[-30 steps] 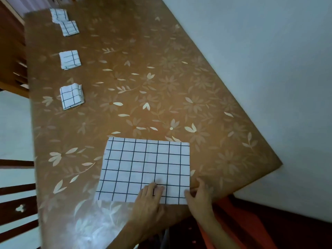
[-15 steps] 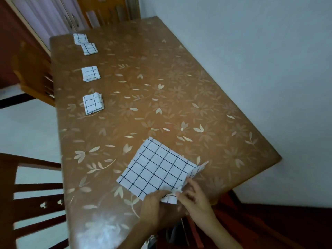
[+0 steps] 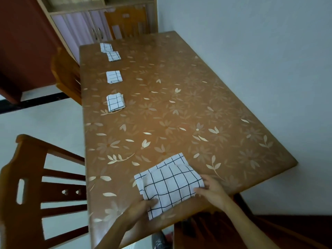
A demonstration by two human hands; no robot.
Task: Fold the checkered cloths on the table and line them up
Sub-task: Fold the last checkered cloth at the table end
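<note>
**A:** How far along is this?

**B:** From the left: a row of folded cloths (image 3: 114, 76), four small squares, runs along the table's (image 3: 188, 108) 9 o'clock edge up toward 11 o'clock; the farthest two touch or nearly so, the others sit apart; I'd judge those four done, though the spacing looks uneven.

**A:** And what's left?

**B:** One checkered cloth (image 3: 168, 182) at the table's 6 o'clock, by the near edge; it is doubled over with its layers offset, and it is plainly bigger than the finished squares; so probably more folds, then a place in the row.

**A:** The hands?

**B:** The left hand (image 3: 142, 208) grips the cloth's corner at its 7 o'clock; the right hand (image 3: 211, 190) pinches the edge at its 4 o'clock; the cloth lies on the table between them.
</note>
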